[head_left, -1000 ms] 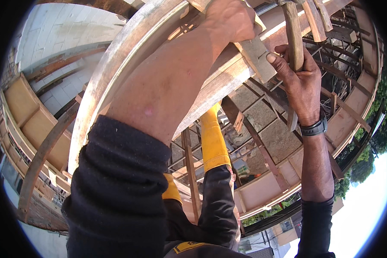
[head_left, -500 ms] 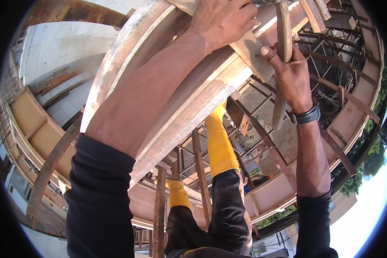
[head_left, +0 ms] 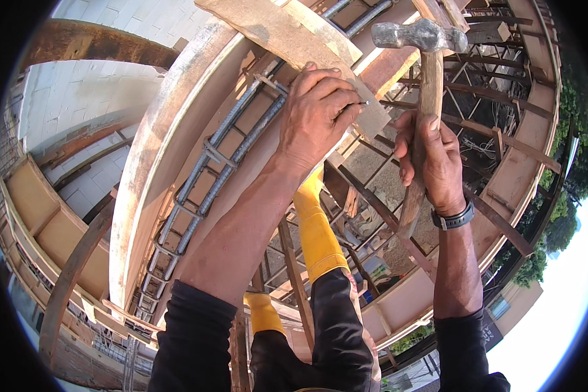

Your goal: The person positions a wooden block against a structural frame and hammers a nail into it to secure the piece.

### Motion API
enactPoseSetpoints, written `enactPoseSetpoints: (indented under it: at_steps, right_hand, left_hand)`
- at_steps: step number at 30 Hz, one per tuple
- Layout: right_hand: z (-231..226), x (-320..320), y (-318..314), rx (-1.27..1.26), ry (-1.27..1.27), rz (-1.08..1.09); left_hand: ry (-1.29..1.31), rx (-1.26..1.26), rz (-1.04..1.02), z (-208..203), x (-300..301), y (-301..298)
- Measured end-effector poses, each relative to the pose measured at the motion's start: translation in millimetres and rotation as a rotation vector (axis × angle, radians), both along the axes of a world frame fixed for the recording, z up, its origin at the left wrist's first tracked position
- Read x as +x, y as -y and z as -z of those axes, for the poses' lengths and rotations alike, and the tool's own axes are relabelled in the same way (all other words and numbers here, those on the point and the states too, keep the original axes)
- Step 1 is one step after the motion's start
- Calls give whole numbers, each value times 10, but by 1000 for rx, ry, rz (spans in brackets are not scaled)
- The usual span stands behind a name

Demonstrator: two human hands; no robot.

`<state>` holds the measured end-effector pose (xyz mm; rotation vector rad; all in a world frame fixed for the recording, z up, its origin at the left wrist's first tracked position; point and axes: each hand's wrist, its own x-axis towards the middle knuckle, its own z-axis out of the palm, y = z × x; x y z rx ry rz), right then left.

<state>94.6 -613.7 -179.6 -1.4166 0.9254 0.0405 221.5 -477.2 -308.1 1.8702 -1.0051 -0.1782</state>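
My left hand (head_left: pixel 313 111) rests on a wooden board (head_left: pixel 274 32) that lies across the top of a long timber form (head_left: pixel 157 130). Its fingers are pinched around a thin nail (head_left: pixel 364 102), whose bright head shows past the fingertips; the point is hidden. To the right, my right hand (head_left: pixel 436 160) grips a hammer (head_left: pixel 431 85) by its wooden handle. The worn grey hammer head is up, beyond the hand, apart from the nail. Some fingers of that hand wrap the handle loosely.
Inside the form runs a steel rebar cage (head_left: pixel 209 157). My yellow boots (head_left: pixel 317 228) stand among timber struts (head_left: pixel 294 281), with ground showing far below through gaps. A rusty beam (head_left: pixel 98 42) and a white block wall (head_left: pixel 72 98) are at left; curved plywood formwork (head_left: pixel 503 189) at right.
My left hand has come down and nearer, to the board's end, uncovering the rebar cage. The hammer head has come fully into view, and my right hand sits lower, slightly left.
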Motion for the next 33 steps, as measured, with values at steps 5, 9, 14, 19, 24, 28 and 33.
enactPoseSetpoints:
  at_steps: [5,9,14,19,24,28,33]
  right_hand:
    - [-138,-465,-27,965,279,158]
    - [-342,-527,-212,526,31,126]
    - [-387,-666,-393,-250,-196,-39]
    - [-476,-682,-411,-418,-68,-183]
    - [-291,-590,-418,-655,-192,-264]
    - [-441,-569,-368,-498,-162,-193]
    - [-329,-598,-425,-564,-116,-223]
  left_hand:
    - [4,-36,1,-28,-3,69]
    - [15,-41,-18,14,-12,46]
    - [40,-29,-11,28,-4,38]
    - [39,-65,-25,31,26,67]
    - [48,-40,-25,53,-28,66]
    - [60,-23,-31,47,27,44]
    - [48,-44,-21,30,-36,78]
